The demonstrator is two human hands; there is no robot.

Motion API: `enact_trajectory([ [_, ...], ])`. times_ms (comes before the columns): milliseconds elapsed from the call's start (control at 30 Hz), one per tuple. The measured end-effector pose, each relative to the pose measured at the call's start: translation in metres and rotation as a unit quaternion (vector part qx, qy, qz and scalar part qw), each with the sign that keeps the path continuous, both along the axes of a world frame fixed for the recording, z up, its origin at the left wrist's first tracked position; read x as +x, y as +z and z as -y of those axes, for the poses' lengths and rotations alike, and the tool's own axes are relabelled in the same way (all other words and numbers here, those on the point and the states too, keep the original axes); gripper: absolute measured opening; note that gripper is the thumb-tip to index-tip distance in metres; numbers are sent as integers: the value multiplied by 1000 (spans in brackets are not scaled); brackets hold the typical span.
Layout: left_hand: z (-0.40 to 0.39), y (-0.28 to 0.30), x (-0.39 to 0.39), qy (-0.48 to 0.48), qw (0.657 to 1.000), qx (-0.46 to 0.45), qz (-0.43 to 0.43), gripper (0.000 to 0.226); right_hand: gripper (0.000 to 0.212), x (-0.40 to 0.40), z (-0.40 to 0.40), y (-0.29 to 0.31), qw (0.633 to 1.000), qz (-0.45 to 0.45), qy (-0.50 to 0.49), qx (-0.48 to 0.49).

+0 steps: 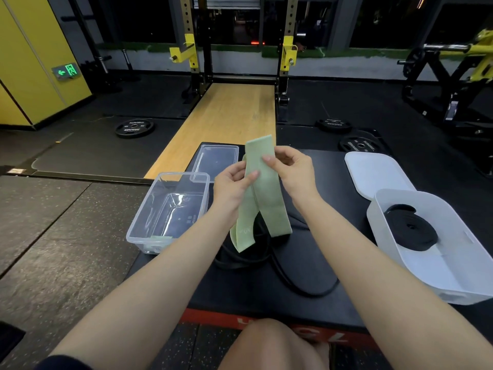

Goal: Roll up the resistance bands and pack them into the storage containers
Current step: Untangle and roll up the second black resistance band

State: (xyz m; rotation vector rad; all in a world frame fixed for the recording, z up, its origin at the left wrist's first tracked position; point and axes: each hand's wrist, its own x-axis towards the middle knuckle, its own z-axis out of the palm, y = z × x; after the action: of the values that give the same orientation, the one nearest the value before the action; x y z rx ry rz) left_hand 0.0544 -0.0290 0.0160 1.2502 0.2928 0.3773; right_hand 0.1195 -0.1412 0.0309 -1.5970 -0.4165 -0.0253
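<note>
On your far left, the clear rectangular plastic storage container [170, 209] stands open on the left edge of the black padded desk [314, 263]; something pale green lies at its near end, too small to identify. Its clear flat lid [217, 161] lies just behind it.

Your left hand [233, 182] pinches the pale green flat resistance band [260, 193] between thumb and curled fingers, on its left edge. Your right hand [292, 166] pinches the same band near the top, fingers curled round its right edge. The band hangs doubled in the air above the desk, its two lower ends splayed apart and not yet rolled.

Under it a black rubber tube band [280, 263] sprawls in loose loops on the desk. To your right, the white rounded plastic container [437, 268] already holds a coiled black band [410, 231], with its white lid [373, 169] just behind.

What could go wrong: if you start rolling with the layers misaligned, the roll will likely come out skewed and spring open once released. The dangling ends may also snag the black loops below. The clear container sits right at the desk edge, so a nudge from your left forearm might tip it off.

Writing: the weight plates [134, 126] on the floor read "HAMMER". The red lettering on the desk front and the faint print on the green band are unreadable.
</note>
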Motion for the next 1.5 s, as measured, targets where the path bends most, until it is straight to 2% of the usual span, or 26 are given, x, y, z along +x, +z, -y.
enact_trajectory([
  [67, -1, 4, 3, 10, 999, -43, -7, 32, 19, 4, 3, -9, 999, -29, -16, -5],
  [200, -8, 8, 10, 1, 995, -94, -22, 27, 33, 6, 15, -38, 984, -137, 105, -40],
  [267, -13, 9, 14, 9, 991, -130, -22, 26, 30, 6, 20, -46, 977, -145, 143, -58],
  [367, -20, 10, 24, 9, 985, -168, -42, 29, 13, 7, 19, -49, 970, -142, 173, -93],
  [500, -25, 6, 34, 22, 980, -162, -114, 20, 13, 10, 13, -50, 972, -134, 171, -92],
  [633, -40, -2, 39, 0, 983, -71, -169, 11, 15, 11, 10, -46, 980, -79, 136, -122],
  [700, -48, -8, 38, -29, 975, 3, -221, 23, 16, 13, 9, -45, 981, -51, 121, -146],
  [767, -53, -15, 38, -22, 962, 109, -251, 46, 13, 17, 6, -45, 978, -31, 112, -172],
  [800, -55, -17, 37, -3, 953, 177, -245, 52, 12, 19, 4, -44, 977, -23, 111, -180],
  [867, -54, -14, 33, 8, 937, 309, -164, 42, 7, 23, 1, -44, 974, -5, 114, -194],
  [933, -51, -7, 29, -73, 918, 379, -93, 32, 4, 28, -1, -44, 972, 12, 116, -203],
  [1000, -47, -3, 30, -131, 879, 448, -96, 27, 13, 33, -3, -44, 972, 19, 115, -203],
  [1033, -46, -4, 33, -123, 862, 481, -106, 23, 19, 35, -4, -44, 974, 18, 110, -199],
  [1100, -45, -4, 43, -76, 850, 509, -114, 18, 23, 38, -6, -43, 980, 16, 77, -182],
  [1167, -44, -2, 52, -30, 861, 495, -110, 18, 20, 39, -6, -44, 985, 30, 0, -170],
  [1267, -47, 3, 65, -1, 909, 405, -94, 20, 29, 37, -3, -48, 975, 92, -86, -181],
  [1400, -47, 9, 79, -21, 975, 208, -80, 27, 53, 40, -5, -55, 960, 151, -92, -219],
  [1500, -50, 2, 89, 2, 988, 121, -92, 30, 60, 50, -14, -61, 929, 194, -81, -306],
])
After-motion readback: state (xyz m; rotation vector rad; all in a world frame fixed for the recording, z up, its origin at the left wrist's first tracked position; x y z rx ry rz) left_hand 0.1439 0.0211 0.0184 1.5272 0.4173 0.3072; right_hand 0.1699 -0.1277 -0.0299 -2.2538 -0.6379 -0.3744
